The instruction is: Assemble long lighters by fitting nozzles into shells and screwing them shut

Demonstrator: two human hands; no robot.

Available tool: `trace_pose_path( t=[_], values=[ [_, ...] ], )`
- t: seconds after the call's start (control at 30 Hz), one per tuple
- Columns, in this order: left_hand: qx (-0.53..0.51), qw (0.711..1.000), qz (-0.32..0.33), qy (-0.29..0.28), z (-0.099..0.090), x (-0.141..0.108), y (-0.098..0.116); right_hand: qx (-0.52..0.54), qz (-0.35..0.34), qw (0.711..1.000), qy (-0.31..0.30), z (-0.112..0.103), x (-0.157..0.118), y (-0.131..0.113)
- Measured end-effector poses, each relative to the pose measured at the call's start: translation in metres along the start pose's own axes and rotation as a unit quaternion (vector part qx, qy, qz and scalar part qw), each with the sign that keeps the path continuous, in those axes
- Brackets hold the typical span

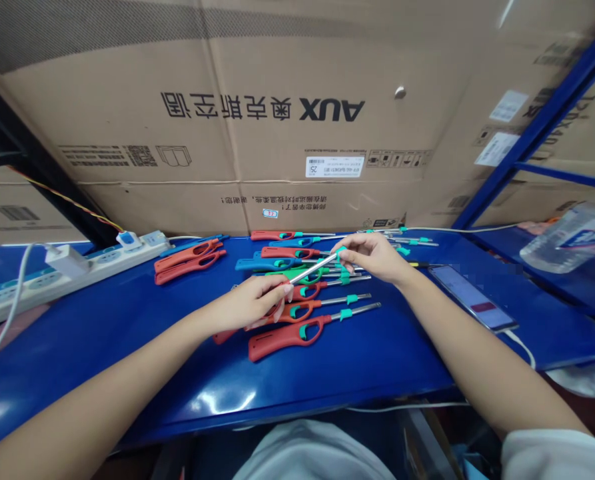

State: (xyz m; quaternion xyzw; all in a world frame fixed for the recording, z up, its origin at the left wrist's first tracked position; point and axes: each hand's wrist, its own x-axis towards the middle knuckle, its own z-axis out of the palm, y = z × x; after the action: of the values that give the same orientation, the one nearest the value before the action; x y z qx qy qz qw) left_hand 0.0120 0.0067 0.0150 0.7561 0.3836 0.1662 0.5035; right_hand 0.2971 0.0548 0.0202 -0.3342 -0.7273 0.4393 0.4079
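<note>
A thin silver metal tube (313,269) slants up to the right between my two hands. My left hand (252,305) is closed round its lower end, above some lighter handles; whether a handle is joined to the tube there is hidden. The thumb and fingers of my right hand (374,257) pinch a small teal plastic piece (340,253) at the tube's upper end. Below and behind lie several long-necked lighters in red, orange, blue and green, noses to the right. Nearest me is a red lighter (282,341) with a teal trigger and a teal piece on its nose.
Red lighter handles (187,262) without visible noses lie at the left, beside a white power strip (112,257). A phone (470,297) with a cable lies right of my right forearm. Large cardboard (277,60) stands behind the blue table (177,373). A plastic bottle (572,240) is at far right.
</note>
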Motion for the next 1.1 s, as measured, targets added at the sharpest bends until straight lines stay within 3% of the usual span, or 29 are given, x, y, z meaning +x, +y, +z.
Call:
trace_pose_path(
  t=[0.4, 0.63, 0.87, 1.0, 1.1],
  values=[
    [-0.043, 0.999, 0.001, 0.014, -0.004, -0.002, 0.002, 0.045, -0.012, 0.997, 0.054, -0.011, 0.003, 0.002],
    [-0.014, 1.0, -0.008, 0.02, -0.002, -0.003, 0.006, 0.031, -0.012, 0.999, 0.03, 0.004, 0.003, 0.001],
    [-0.017, 1.0, -0.019, -0.001, -0.002, -0.003, 0.001, -0.013, -0.016, 0.999, 0.029, 0.005, 0.001, 0.001],
    [0.09, 0.994, 0.042, 0.041, -0.005, -0.002, 0.0, -0.047, -0.042, 0.997, 0.044, 0.007, 0.0, 0.002],
    [0.22, 0.967, 0.091, 0.087, -0.008, -0.001, -0.001, -0.081, -0.088, 0.991, 0.065, 0.009, -0.001, 0.001]
  ],
)
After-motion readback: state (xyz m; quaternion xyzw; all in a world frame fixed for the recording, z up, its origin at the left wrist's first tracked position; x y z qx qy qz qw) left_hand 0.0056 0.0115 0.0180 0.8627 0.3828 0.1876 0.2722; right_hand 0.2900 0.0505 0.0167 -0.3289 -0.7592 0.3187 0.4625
